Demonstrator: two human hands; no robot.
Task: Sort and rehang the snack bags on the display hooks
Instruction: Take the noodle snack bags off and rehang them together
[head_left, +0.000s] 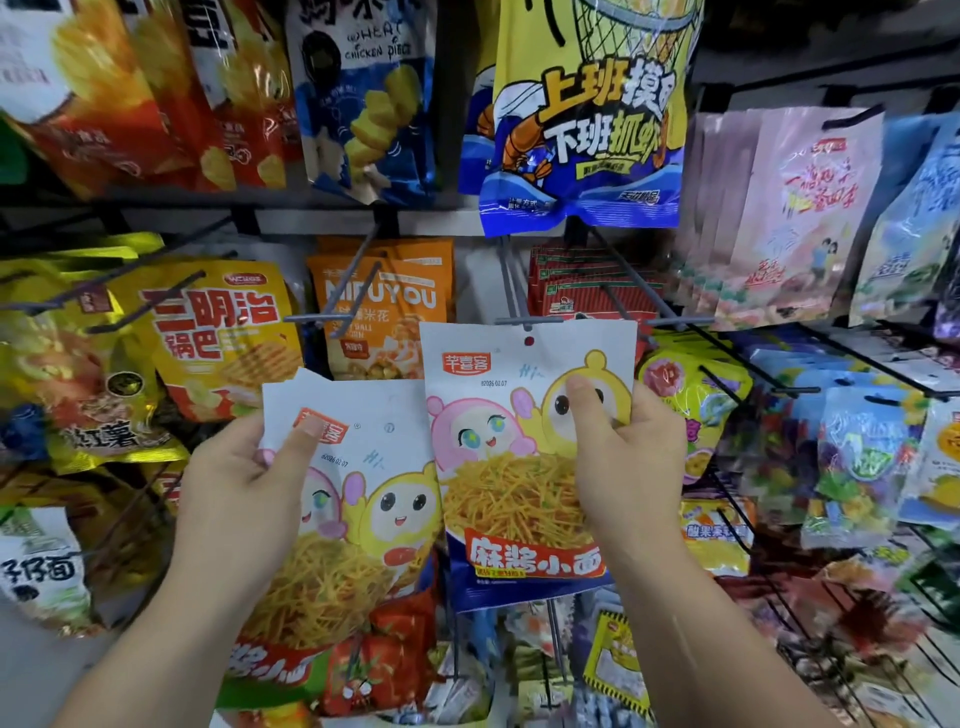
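Head view: two matching snack bags held before a wall of wire display hooks; entries run from largest to smallest.
Display rack: behind and above both grips, crowded with hanging packets; the orange popcorn bags hang just above the left grip, the red packets just above the right.
Right-hand noodle bag: upright, pinched at its right edge about a third of the way down; everything below the grip hangs free. Judged light, a thin glossy film pouch, likely slippery, its dry noodle contents crushable under a hard squeeze.
Left-hand noodle bag: tilted, its top corner leaning away from the grip; the lower body hangs below the thumb, partly behind the other bag's left edge. Same handling expected.
Right hand: closed on its bag, thumb on the printed face, fingers behind.
Left hand: closed on the upper left corner of its bag, thumb across the logo.
Empty hook: directly above the right grip, its crossbar at the bag's top edge; whether the prong has entered the hole cannot be told.
Hang hole: small, centred in the flat sealed header above the right thumb. That stiff header is judged the better place to hold while threading, since it keeps the hole steady.
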